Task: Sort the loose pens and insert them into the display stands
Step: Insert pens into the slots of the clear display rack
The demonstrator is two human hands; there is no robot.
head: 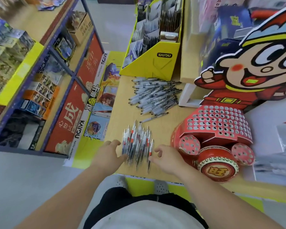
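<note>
At the near edge of the worktop (122,100), the pen bundle (137,146) lies between both hands, barrels pointing away. The left hand (108,154) and right hand (163,157) flank it equally near, fingers (116,142) loosely spread and gripping nothing.

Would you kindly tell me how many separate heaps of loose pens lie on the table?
2. The larger grey heap lies by the yellow box; the smaller, red-marked heap lies between the left hand and right hand. One stray pen lies between the heaps.

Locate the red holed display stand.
Head view, right side: the red display stand stands beside the right hand, right of the near pen pile.
</note>
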